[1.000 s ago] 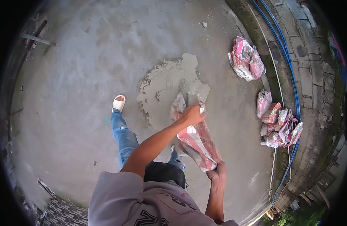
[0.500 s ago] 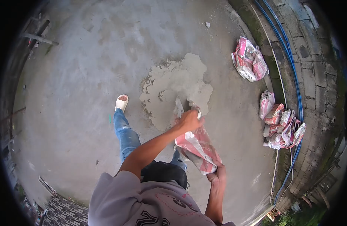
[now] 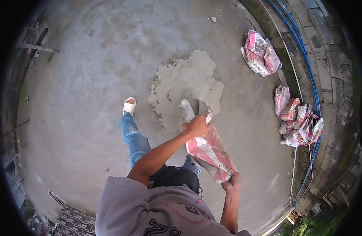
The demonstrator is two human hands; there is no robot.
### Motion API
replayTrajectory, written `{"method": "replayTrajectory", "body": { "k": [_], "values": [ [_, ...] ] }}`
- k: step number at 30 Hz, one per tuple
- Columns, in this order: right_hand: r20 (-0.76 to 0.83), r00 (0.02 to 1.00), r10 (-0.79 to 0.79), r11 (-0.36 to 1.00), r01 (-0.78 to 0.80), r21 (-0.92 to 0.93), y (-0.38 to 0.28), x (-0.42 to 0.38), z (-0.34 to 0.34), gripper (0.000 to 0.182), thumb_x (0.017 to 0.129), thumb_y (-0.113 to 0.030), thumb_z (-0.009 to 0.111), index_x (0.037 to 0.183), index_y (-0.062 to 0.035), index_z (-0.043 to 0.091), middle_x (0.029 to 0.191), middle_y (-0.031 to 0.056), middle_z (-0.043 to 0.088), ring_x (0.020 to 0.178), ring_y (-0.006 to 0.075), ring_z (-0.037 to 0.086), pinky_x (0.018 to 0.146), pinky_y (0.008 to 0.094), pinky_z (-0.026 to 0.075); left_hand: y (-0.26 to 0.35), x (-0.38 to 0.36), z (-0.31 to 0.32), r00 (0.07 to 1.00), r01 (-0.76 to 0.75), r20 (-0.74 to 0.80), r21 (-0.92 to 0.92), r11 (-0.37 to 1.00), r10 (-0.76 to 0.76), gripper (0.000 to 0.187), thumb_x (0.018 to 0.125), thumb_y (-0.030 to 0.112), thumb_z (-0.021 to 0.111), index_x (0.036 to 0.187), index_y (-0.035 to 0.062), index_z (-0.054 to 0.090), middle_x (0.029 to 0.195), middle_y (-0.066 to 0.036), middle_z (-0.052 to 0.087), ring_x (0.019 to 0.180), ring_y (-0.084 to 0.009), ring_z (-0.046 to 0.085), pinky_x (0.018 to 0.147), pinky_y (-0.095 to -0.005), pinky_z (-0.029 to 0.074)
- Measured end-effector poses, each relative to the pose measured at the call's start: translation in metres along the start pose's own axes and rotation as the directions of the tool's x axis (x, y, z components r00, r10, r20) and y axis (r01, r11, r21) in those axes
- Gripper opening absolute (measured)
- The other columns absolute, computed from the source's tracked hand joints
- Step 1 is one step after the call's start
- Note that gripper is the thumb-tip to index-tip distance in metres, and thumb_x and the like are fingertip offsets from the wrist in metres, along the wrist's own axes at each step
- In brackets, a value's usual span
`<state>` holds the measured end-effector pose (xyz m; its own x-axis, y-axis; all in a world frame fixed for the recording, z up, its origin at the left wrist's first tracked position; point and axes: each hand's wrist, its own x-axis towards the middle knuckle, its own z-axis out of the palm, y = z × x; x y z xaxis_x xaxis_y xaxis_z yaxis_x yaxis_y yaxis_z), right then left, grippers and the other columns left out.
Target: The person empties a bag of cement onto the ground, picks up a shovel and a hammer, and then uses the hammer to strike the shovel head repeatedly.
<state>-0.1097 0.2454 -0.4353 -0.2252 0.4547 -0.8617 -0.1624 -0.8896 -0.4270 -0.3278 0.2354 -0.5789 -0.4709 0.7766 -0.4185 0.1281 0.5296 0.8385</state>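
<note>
A red-and-white cement bag [image 3: 212,151] slants across the front of my body, its mouth towards a pale grey heap of cement mix [image 3: 185,84] on the floor. My left hand [image 3: 198,126] is closed around the gathered upper part near the bag's mouth. At the opposite, lower end, my right hand [image 3: 231,181] grips the bag's bottom corner. Two flaps of the mouth stick out beyond my left fist, over the near edge of the heap. The bag hides part of my right leg.
A crumpled open bag [image 3: 261,55] lies at the right, with several bunched bags [image 3: 301,122] nearer me. Blue pipes [image 3: 306,70] run along a block wall [image 3: 326,51]. My left foot [image 3: 129,105] stands left of the heap. A floor grate [image 3: 57,197] is at lower left.
The view has shifted slightly. Both hands keep their hold on the bag, and its mouth flaps appear spread a little wider over the heap.
</note>
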Motion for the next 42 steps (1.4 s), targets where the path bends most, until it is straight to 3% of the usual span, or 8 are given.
{"method": "replayTrajectory", "body": {
  "k": [11,13,21,29,32,35,38,42],
  "values": [
    [0.02,1.0,0.013,0.999,-0.014,0.039,0.0,-0.003,-0.009,0.046,0.078,0.001,0.038,0.124,-0.0005,0.033,0.122,0.0175,0.042,0.108,0.0312,0.047,0.088,0.0424,0.043,-0.01,-0.001,0.012,0.994,-0.108,-0.031,0.044,0.993,0.109,0.036,0.069,0.032,0.058,0.067,-0.0038,0.058,0.064,-0.026,0.056,0.066,-0.0415,0.057,0.06,-0.0445,0.047],
    [-0.004,0.999,0.051,0.999,-0.051,0.007,0.006,-0.014,-0.009,0.046,0.078,0.0,0.04,0.124,-0.0023,0.034,0.121,0.018,0.042,0.107,0.0309,0.047,0.088,0.0419,0.043,-0.017,0.006,0.011,0.982,0.152,-0.104,-0.065,0.986,-0.158,0.036,0.069,0.032,0.057,0.066,-0.0036,0.058,0.063,-0.025,0.056,0.066,-0.0415,0.057,0.06,-0.0446,0.047],
    [-0.004,1.0,0.001,0.999,-0.001,-0.05,0.0,-0.014,0.007,0.043,0.08,-0.002,0.036,0.123,0.0012,0.036,0.12,0.0196,0.043,0.107,0.0321,0.047,0.09,0.043,0.041,0.011,-0.046,0.012,0.994,-0.061,0.082,-0.066,0.996,0.067,0.046,0.068,0.037,0.059,0.068,-0.0092,0.056,0.063,-0.029,0.054,0.066,-0.0417,0.057,0.062,-0.0461,0.045],
    [0.074,0.997,0.035,0.999,-0.032,-0.035,0.002,-0.012,0.008,0.043,0.08,-0.001,0.035,0.124,-0.0007,0.035,0.122,0.0189,0.041,0.108,0.0324,0.046,0.091,0.0441,0.04,-0.007,-0.028,0.0,0.998,-0.063,-0.033,-0.083,0.995,0.061,0.04,0.067,0.034,0.06,0.067,-0.0057,0.056,0.066,-0.025,0.056,0.066,-0.0381,0.057,0.06,-0.0418,0.045],
    [-0.127,0.99,0.068,0.996,-0.074,-0.048,0.003,-0.022,0.018,0.045,0.08,-0.001,0.034,0.124,-0.0004,0.034,0.124,0.0193,0.04,0.11,0.0326,0.045,0.093,0.0442,0.039,-0.02,-0.005,0.01,0.997,-0.016,-0.071,-0.167,0.986,0.004,0.042,0.067,0.034,0.06,0.069,-0.0075,0.056,0.065,-0.027,0.055,0.064,-0.0394,0.056,0.059,-0.0428,0.044],
    [0.068,0.997,0.021,0.999,-0.017,-0.05,0.002,-0.018,0.021,0.046,0.079,0.001,0.037,0.125,0.0002,0.031,0.123,0.0181,0.04,0.109,0.032,0.046,0.092,0.0446,0.04,-0.007,-0.005,-0.003,0.963,-0.189,-0.21,-0.068,0.98,0.171,0.044,0.066,0.035,0.059,0.07,-0.0091,0.056,0.064,-0.028,0.054,0.063,-0.0398,0.056,0.059,-0.0433,0.044],
    [-0.046,0.998,0.053,0.998,-0.054,-0.023,0.004,-0.027,0.015,0.044,0.08,0.0,0.037,0.124,0.0003,0.033,0.121,0.0185,0.042,0.107,0.0321,0.047,0.09,0.0446,0.041,-0.036,0.003,0.017,0.996,0.022,-0.082,-0.182,0.983,-0.037,0.04,0.069,0.035,0.058,0.069,-0.0052,0.058,0.066,-0.024,0.057,0.068,-0.0411,0.057,0.063,-0.0442,0.045],
    [-0.007,1.0,0.018,0.999,-0.018,-0.041,0.001,-0.02,0.018,0.042,0.082,-0.003,0.038,0.123,0.0002,0.035,0.12,0.0193,0.043,0.105,0.0318,0.048,0.087,0.0435,0.043,-0.006,-0.012,0.012,0.9,-0.362,-0.263,-0.01,0.932,0.346,0.038,0.069,0.033,0.058,0.069,-0.0046,0.058,0.065,-0.022,0.058,0.065,-0.0392,0.057,0.061,-0.0434,0.045]
  ]
}}
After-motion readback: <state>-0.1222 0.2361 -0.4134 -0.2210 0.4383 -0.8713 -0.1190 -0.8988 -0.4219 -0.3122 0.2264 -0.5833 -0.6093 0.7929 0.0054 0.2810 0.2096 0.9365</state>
